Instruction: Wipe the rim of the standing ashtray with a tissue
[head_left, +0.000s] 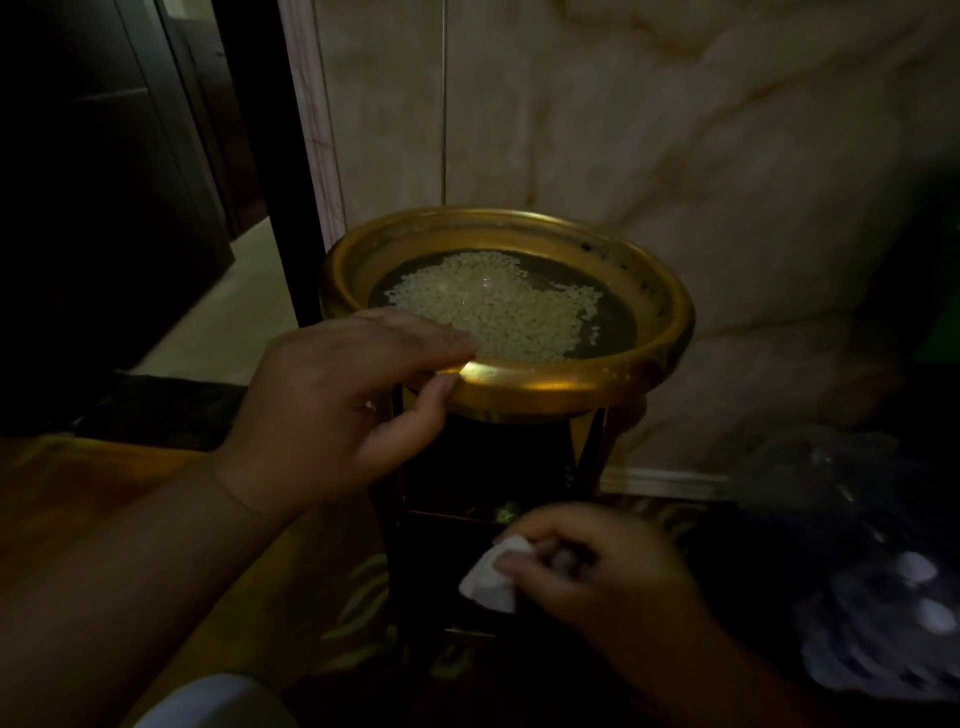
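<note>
Up against the marbled wall (675, 130), the standing ashtray (545, 384) is seen pretty much dead centre, its gold bowl sat on a dark stand. Pale little granules (498, 306) are piled in the middle of the bowl, over a dark bed. A few dark specks are spotted along the far inner side of the rim, and a bright glint is caught on the near edge.

The near-left part of the rim is gripped by the left hand (337, 395): fingers are laid over the top into the bowl, thumb is pressed against the outer face, so the hand is clamped on the ashtray.

Below the bowl, in front of the stand, the tissue (491, 579) is held wadded up in the right hand (597, 566). Fingers are curled shut around it, with a white corner left sticking out on the left. It's held well apart from the rim, not touching it.

Left of the ashtray, a dark door frame (260, 156) and a strip of pale floor (218, 317) can be made out. Patterned carpet (358, 597) is seen under the stand. Off to the lower right of the ashtray, something like a clear plastic bag (872, 597) with white bits inside is visible, but it's too blurry to be told for sure.
</note>
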